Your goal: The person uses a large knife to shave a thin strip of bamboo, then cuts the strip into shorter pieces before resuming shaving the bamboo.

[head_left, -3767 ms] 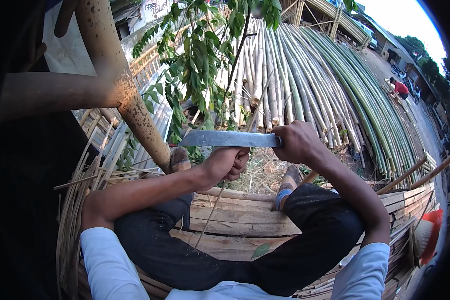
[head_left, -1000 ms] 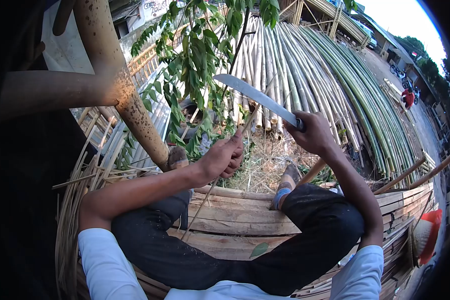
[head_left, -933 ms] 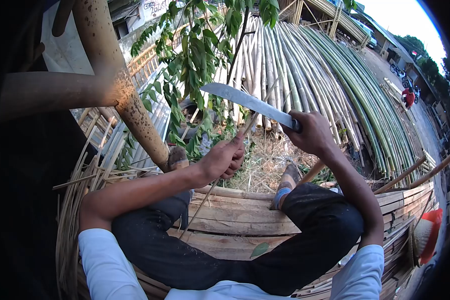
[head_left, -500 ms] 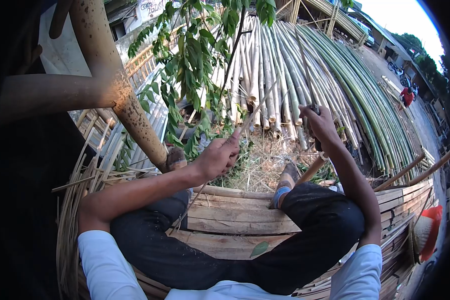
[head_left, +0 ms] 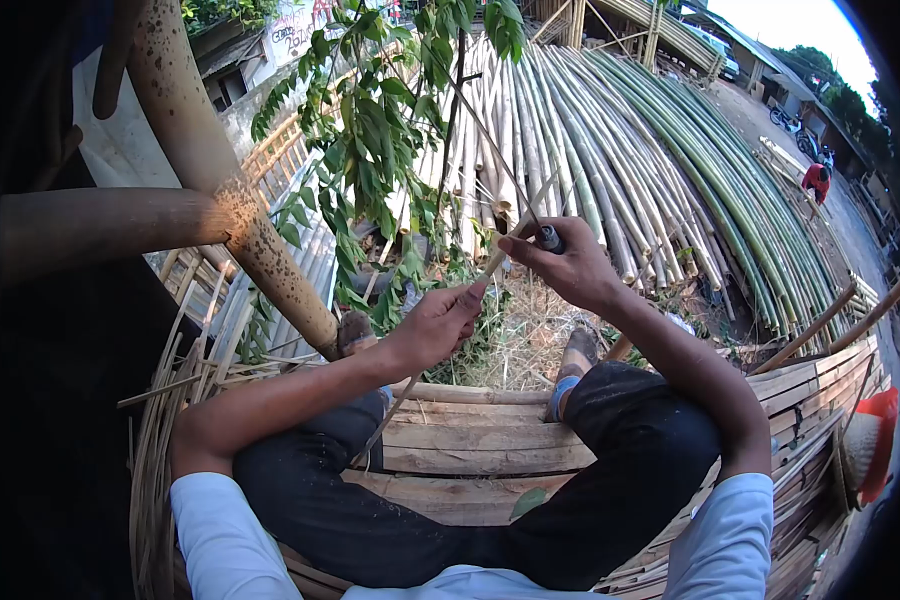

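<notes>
I sit cross-legged in black trousers on a bamboo slat platform [head_left: 470,440]. My left hand [head_left: 435,325] pinches a thin bamboo strip [head_left: 500,255] that slants from my left knee up toward the pole pile. My right hand [head_left: 570,270] is closed on the handle of a long knife [head_left: 548,238]. Its blade [head_left: 490,150] shows edge-on, pointing up and away to the left. The right hand sits just above and right of the left, close to the strip's upper end.
A thick spotted bamboo post [head_left: 240,200] with a horizontal crosspiece [head_left: 100,225] stands at left, and a leafy branch [head_left: 370,130] hangs ahead. A large pile of bamboo poles [head_left: 620,130] lies beyond. Loose strips [head_left: 160,420] curl at left. A person in red [head_left: 818,180] is far right.
The knife went from lying flat above my left hand to raised, then turned edge-on. My right hand has come left to the strip's upper end. The left hand kept hold of the strip.
</notes>
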Available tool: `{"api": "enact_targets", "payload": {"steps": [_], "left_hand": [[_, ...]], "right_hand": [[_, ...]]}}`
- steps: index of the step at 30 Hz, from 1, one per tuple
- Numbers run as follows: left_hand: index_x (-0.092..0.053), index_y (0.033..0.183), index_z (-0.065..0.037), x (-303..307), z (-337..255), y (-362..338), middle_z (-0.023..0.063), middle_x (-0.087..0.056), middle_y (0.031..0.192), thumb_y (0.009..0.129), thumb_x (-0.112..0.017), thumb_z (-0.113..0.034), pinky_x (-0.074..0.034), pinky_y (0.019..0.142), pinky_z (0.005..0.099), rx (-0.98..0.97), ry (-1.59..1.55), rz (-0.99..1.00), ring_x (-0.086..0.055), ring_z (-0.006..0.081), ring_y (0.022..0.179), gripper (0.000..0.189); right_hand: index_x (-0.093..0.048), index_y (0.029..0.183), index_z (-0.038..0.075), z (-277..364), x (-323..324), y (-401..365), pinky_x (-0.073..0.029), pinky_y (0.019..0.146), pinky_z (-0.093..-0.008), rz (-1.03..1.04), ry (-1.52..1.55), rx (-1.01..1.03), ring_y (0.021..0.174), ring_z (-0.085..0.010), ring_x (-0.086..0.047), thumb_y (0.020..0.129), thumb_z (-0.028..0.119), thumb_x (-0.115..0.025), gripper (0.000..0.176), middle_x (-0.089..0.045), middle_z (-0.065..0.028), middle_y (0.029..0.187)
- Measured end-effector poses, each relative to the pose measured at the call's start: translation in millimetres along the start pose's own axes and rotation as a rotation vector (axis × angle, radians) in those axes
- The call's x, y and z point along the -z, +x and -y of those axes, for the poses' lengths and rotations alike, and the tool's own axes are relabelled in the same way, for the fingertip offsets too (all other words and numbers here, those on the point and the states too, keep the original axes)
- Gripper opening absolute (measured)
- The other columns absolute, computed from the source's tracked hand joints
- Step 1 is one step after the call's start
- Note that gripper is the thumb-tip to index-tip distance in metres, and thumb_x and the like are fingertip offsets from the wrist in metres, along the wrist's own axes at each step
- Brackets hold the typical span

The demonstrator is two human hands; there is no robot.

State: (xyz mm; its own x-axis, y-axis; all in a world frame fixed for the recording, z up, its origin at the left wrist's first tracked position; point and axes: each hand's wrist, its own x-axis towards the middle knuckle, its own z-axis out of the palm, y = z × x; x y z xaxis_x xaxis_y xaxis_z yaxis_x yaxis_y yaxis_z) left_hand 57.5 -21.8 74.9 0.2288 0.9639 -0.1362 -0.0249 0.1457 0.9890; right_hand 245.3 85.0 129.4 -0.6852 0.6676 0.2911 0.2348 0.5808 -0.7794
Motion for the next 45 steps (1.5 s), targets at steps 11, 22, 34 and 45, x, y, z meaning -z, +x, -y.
{"api": "enact_targets", "payload": {"steps": [11,22,34,45], "left_hand": [[-0.042,0.081,-0.009,6,7,-4,-0.0059,-0.034,0.064,0.099,-0.036,-0.049,-0.027,0.044,0.0193,-0.100,0.071,0.084,-0.031,0.0027,0.051,0.044],[-0.040,0.079,-0.012,8,-5,-5,-0.0075,-0.029,0.059,0.098,-0.036,-0.052,-0.021,0.039,0.0214,-0.035,-0.025,-0.109,-0.025,0.0026,0.045,0.045],[-0.037,0.076,-0.012,1,-6,-9,-0.0054,-0.025,0.055,0.102,-0.036,-0.039,-0.014,0.035,0.0239,-0.018,-0.143,-0.052,-0.020,0.0044,0.039,0.037],[-0.035,0.076,-0.014,1,-12,-10,-0.0068,-0.023,0.054,0.101,-0.035,-0.043,-0.013,0.034,0.0237,0.036,-0.175,-0.109,-0.018,0.0037,0.038,0.039]], "right_hand": [[-0.061,0.082,0.003,-1,16,-1,-0.025,0.039,-0.0214,-0.330,0.544,-0.108,0.043,-0.0022,-0.035,0.092,0.025,-0.062,0.024,-0.043,0.0057,0.054],[-0.069,0.085,0.007,4,16,-14,-0.047,0.054,-0.0392,0.034,-0.532,0.025,0.053,-0.0262,-0.063,0.080,0.031,-0.067,0.025,-0.060,-0.0097,0.056],[-0.068,0.074,0.009,8,1,-10,-0.049,0.052,-0.0390,0.099,-0.836,0.091,0.050,-0.0277,-0.062,0.070,0.023,-0.070,0.015,-0.060,-0.0091,0.054],[-0.068,0.069,0.008,-21,10,-7,-0.048,0.052,-0.0394,0.032,-0.931,0.038,0.048,-0.0282,-0.060,0.067,0.020,-0.066,0.013,-0.059,-0.0108,0.052]]}}
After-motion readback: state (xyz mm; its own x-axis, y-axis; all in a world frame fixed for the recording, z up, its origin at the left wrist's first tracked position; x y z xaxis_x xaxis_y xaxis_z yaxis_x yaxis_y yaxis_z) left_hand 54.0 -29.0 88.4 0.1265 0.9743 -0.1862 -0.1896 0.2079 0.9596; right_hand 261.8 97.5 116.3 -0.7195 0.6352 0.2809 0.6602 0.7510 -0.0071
